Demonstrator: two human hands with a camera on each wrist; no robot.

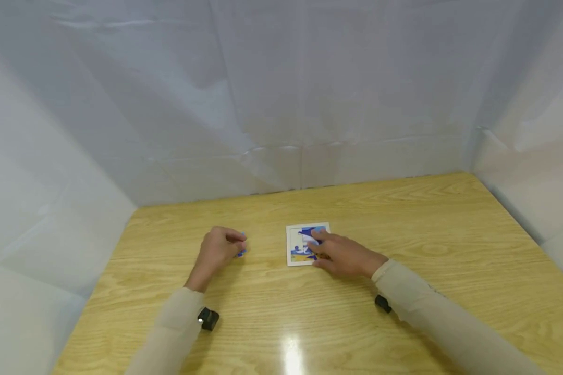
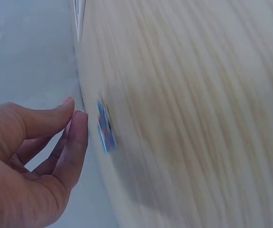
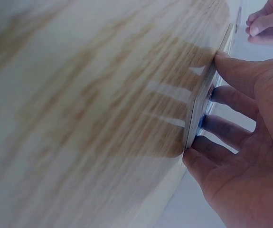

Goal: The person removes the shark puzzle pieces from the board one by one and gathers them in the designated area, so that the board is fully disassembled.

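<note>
From my seat at the remote feed, the biggest thing I see is the pale wooden table [image 1: 403, 219], walled on three sides by white sheeting [image 1: 262, 104]; a bright glare spot sits on the wood near the front edge.

Both forearms come in from the bottom of the head view in beige sleeves [image 1: 441, 317], each with a small black wrist camera [image 1: 208, 318] strapped beneath.

The right hand [image 1: 344, 255] lies flat across the square puzzle board [image 1: 296, 246] near the middle of the table; its fingers are straight and spread, and the right wrist view shows the fingertips [image 3: 193, 156] pressing on the board's face and edge — nothing is curled round it. The board is white-bordered with a blue and yellow picture, lying flat on the wood.

The left hand [image 1: 218, 249] sits well to the left of the board, fingers curled loosely; beside its fingertips lies a small blue puzzle piece [image 1: 241, 252], flat on the table. In the left wrist view the thumb and forefinger [image 2: 74, 137] stand just beside the piece [image 2: 105, 126] with a gap between — I read the hand as not gripping it, though the blur there makes that less than certain.
</note>
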